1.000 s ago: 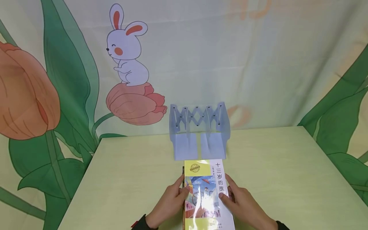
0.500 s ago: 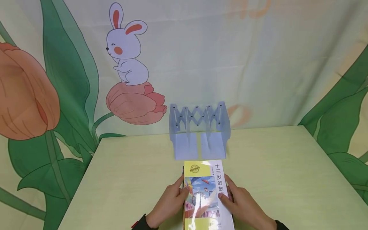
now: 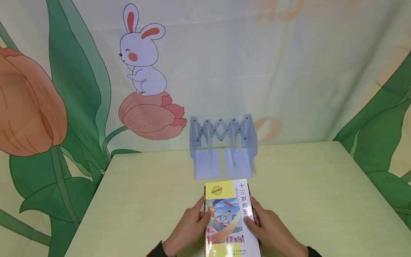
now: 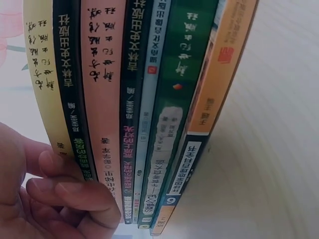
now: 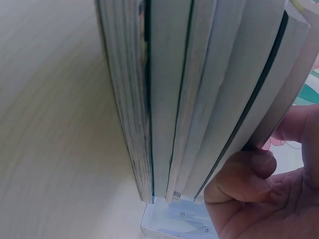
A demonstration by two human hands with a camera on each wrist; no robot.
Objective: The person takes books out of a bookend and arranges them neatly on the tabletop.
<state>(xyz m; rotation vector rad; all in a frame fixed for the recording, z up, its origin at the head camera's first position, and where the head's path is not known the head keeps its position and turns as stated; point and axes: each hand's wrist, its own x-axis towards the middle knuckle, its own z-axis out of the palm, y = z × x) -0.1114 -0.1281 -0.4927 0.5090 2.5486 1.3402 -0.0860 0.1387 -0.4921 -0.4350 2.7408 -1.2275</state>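
Note:
A stack of several books lies at the table's near edge, its top a paperback book [image 3: 224, 189] with a yellow and white cover and a Ferris wheel picture. My left hand [image 3: 190, 223] holds the book at its left edge, thumb on the cover. In the left wrist view, my curled fingers [image 4: 75, 194] rest against the upper spines; green [image 4: 174, 99] and orange spines [image 4: 219, 74] show lower down. On the opposite edge my right hand [image 3: 273, 226] grips the same book, thumb on the cover. The right wrist view shows its bent fingers [image 5: 244, 174] beside the page edges [image 5: 224, 99].
Just beyond the stack stands a pale blue folding book rack [image 3: 237, 164] with upright dividers. The light wooden table [image 3: 144, 189] extends to both sides. Behind it hangs a cloth backdrop [image 3: 221, 64] printed with a rabbit and tulips.
The top book has shifted slightly toward me and to the left, and the glare on its cover has faded. Both hands keep nearly the same hold.

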